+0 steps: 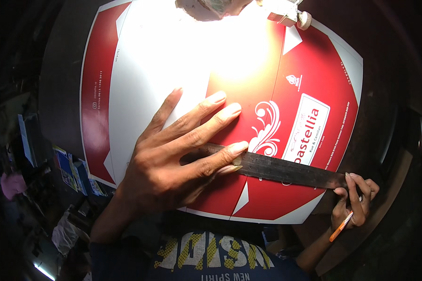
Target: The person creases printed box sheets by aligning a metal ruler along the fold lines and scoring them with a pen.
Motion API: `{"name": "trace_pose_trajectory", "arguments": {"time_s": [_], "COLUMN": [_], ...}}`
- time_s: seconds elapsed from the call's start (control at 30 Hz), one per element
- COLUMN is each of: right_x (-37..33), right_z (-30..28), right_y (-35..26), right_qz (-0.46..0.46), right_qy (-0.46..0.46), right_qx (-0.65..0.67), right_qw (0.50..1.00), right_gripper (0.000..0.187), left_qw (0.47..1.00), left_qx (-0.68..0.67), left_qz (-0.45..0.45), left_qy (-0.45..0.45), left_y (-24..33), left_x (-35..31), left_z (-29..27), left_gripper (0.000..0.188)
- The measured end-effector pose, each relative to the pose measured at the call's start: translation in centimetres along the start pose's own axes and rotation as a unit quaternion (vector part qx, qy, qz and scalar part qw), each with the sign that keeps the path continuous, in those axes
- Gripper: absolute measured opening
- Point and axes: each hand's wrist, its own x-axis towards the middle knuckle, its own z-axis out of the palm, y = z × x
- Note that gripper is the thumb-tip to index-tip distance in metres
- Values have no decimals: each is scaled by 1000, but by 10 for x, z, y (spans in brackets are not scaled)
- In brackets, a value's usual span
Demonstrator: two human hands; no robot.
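A large printed card sheet (314,61), red and white with thin outline lines, lies in front of me. Across its lower part runs a dark metal ruler (286,171), slanting slightly down to the right. My left hand (173,145) lies over the sheet with its fingers spread; the index finger and thumb press on the ruler, whose left end is partly hidden under the hand. At the ruler's right end is my right hand (354,201), fingers bent and touching it. A slim orange-and-white pen (341,226) is held in that hand, its tip hidden.
Strong light washes out the sheet's upper middle. Above its top edge sits a metal fitting with a round knob (304,20). A dark work surface (61,93) surrounds the sheet. Papers (72,171) and a pink item (14,185) lie off to the left, in shadow.
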Motion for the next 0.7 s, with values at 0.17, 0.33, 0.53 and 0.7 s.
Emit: {"name": "trace_pose_trajectory", "arguments": {"time_s": [0.17,0.33,0.53,0.7], "right_x": [0,0,5,3], "right_z": [0,0,0,1], "right_y": [-2,-3,-5,-1], "right_qz": [15,14,4,-9], "right_qy": [-3,0,2,10], "right_qx": [10,12,13,20], "right_qw": [1000,1000,1000,1000], "right_gripper": [26,25,24,24], "left_qw": [1000,1000,1000,1000], "left_qx": [-1,-3,-4,-3], "left_qz": [-6,-4,-1,0], "left_qy": [3,3,-6,-13], "left_y": [2,2,0,0], "left_x": [0,2,-1,-1], "left_z": [-3,-2,-5,-5], "left_gripper": [36,35,37,39]}}
